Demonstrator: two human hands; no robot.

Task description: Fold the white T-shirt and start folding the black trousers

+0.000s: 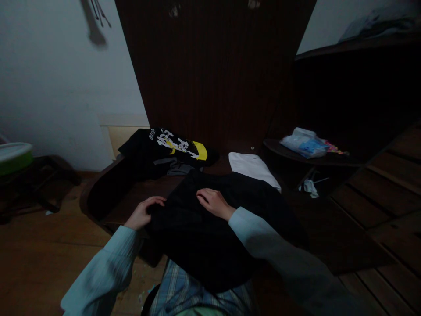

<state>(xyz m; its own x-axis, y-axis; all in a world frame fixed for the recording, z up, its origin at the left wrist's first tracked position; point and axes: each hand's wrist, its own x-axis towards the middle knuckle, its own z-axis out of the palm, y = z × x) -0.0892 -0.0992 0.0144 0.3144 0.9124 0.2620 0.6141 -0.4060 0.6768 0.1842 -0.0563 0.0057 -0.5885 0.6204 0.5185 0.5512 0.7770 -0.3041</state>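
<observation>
A black garment [210, 245] is spread over my lap and the dark wooden surface in front of me. It is too dark to tell what kind of garment it is. At its left edge, my left hand [146, 213] has its fingers and thumb closed on the cloth. My right hand [215, 204] lies on top of the garment near its middle, palm down, fingers stretched out to the left and slightly bent. Behind the garment, a folded white cloth [253, 167] lies partly covered by it. To the back left is a black printed garment [177, 145] with white and yellow lettering.
The low dark wooden bench [131, 199] has a curved raised left end. A tall dark panel [217, 79] rises behind. On a small rounded shelf [342, 160] at right sits a plastic packet [305, 142]. A green-and-white tub [16, 158] stands on a stool at far left.
</observation>
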